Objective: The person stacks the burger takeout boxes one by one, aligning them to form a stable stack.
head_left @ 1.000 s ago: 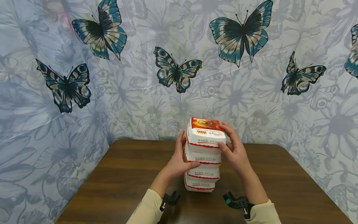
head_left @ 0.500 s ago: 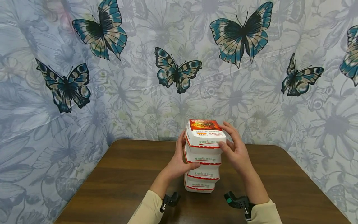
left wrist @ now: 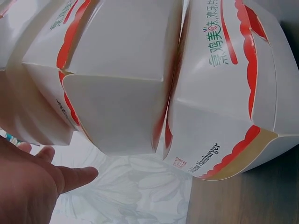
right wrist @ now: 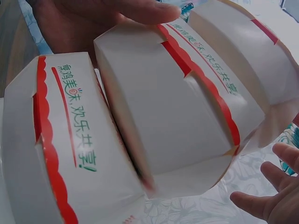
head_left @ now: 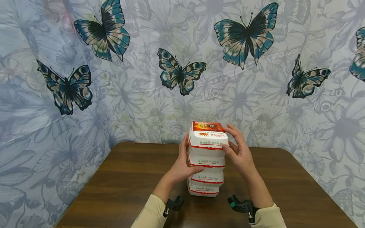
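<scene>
Several white hamburger boxes with red wavy trim form an upright stack in the head view, the top box point(head_left: 209, 142) slightly offset from those below. My left hand point(head_left: 178, 169) grips the stack's left side, its thumb across the front of a middle box point(head_left: 209, 177). The right hand point(head_left: 242, 158) holds the top box by its right side, thumb on the front. Spread lower fingers of the left hand point(left wrist: 28, 191) stand off the boxes in the left wrist view. Outstretched right-hand fingers point(right wrist: 252, 203) appear beside the stack in the right wrist view.
The stack stands on a dark brown wooden table point(head_left: 137, 177). Behind it hangs a pale floral backdrop point(head_left: 137, 120) with blue-green butterflies. A black wrist mount point(head_left: 240, 204) sits on the right wrist, and another black mount point(head_left: 174, 202) on the left.
The top box came slightly forward, then shifted a little left and back, with the right hand on it. The left hand and lower boxes look the same.
</scene>
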Tool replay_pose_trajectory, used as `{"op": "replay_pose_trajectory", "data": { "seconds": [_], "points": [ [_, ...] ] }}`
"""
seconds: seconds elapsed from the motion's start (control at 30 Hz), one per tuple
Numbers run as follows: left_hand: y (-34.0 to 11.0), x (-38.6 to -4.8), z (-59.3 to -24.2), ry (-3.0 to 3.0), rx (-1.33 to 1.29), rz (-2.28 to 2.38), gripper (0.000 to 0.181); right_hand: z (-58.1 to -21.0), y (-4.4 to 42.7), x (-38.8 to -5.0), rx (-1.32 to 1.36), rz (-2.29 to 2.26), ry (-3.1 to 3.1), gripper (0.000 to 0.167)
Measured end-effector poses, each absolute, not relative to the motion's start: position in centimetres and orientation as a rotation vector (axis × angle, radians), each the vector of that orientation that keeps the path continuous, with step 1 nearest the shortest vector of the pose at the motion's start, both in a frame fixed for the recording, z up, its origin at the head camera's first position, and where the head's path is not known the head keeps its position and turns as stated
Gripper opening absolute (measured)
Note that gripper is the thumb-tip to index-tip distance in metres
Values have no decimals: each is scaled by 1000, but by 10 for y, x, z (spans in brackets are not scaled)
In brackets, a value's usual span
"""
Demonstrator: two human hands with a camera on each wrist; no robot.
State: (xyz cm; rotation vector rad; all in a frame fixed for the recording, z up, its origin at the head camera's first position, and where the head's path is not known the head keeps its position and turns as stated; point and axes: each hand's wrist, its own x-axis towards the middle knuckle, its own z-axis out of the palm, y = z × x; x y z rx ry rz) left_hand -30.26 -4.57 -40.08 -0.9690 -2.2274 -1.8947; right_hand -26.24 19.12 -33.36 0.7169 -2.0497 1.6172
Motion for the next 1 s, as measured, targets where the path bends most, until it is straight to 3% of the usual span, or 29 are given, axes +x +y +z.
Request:
{"op": "replay_pose_trajectory", "data": {
  "seconds": [0.53, 1.0],
  "points": [
    [-46, -295, -394, -2118, -1015, -1906, 116, -340, 191, -264, 720, 1579, -2021, 56],
    [-46, -293, -391, -2058, -1047, -1941, 117, -347, 190, -261, 688, 1608, -2041, 58]
  ]
}}
